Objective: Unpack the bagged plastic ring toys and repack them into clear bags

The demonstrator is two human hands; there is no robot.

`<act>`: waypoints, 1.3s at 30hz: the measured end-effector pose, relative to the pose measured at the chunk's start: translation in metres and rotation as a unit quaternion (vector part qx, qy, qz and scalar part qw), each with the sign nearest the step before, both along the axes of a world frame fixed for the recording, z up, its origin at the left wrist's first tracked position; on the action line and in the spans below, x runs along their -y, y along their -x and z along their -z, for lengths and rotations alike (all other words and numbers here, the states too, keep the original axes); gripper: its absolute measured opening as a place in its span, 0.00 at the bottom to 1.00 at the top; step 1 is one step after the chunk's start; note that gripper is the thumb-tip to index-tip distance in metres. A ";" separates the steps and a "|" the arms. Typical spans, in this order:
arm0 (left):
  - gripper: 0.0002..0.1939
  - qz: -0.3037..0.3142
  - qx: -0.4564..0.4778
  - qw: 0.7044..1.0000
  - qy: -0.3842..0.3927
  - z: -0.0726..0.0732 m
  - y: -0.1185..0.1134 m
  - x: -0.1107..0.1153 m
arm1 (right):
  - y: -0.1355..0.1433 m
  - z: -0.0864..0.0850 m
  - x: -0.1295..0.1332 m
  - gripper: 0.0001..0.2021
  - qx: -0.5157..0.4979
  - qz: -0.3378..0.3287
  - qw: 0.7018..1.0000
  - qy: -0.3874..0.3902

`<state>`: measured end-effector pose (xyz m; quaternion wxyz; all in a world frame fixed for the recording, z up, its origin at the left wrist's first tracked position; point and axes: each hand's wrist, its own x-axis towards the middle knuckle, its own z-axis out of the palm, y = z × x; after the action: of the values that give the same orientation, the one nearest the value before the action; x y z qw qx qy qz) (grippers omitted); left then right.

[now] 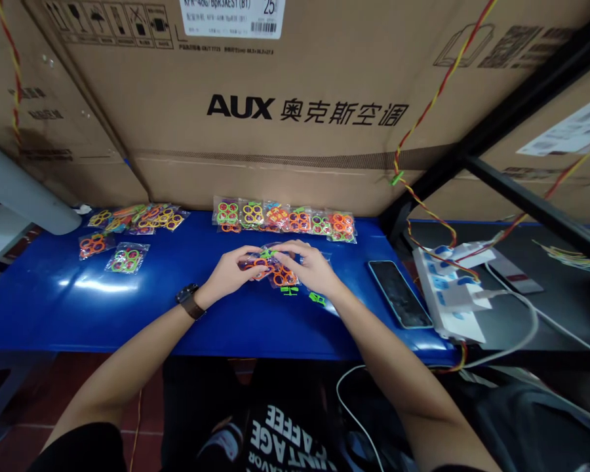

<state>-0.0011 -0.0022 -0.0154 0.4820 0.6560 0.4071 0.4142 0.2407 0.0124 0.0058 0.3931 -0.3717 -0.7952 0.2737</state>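
At the middle of the blue table, my left hand and my right hand meet with fingers closed around a small green plastic piece. Its exact shape is partly hidden by the fingertips. Just beneath them lie clear packets with orange plastic rings. A loose green propeller-like part rests on the table below the packets. Another green piece lies near my right wrist. My left wrist wears a dark watch.
Clear packets of coloured rings line the table's back edge, and more packets are heaped at the left. A phone lies at the right, beside a white power strip with cables. A large cardboard box stands behind.
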 end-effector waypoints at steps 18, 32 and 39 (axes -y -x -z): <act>0.18 -0.004 0.049 0.998 0.046 -0.001 -0.004 -0.003 | -0.001 0.004 0.000 0.07 -0.029 0.070 0.996 -0.049; 0.26 -0.013 0.140 0.985 0.102 -0.011 -0.006 -0.002 | 0.009 0.012 0.001 0.34 -0.104 0.020 0.992 0.064; 0.22 -0.042 0.080 0.995 0.039 -0.008 -0.006 -0.002 | 0.010 0.024 -0.007 0.28 -0.161 0.010 0.981 0.106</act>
<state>0.0047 0.0000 -0.0071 0.5204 0.5839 0.4100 0.4692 0.2302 0.0191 -0.0181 0.4773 -0.3702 -0.6843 0.4085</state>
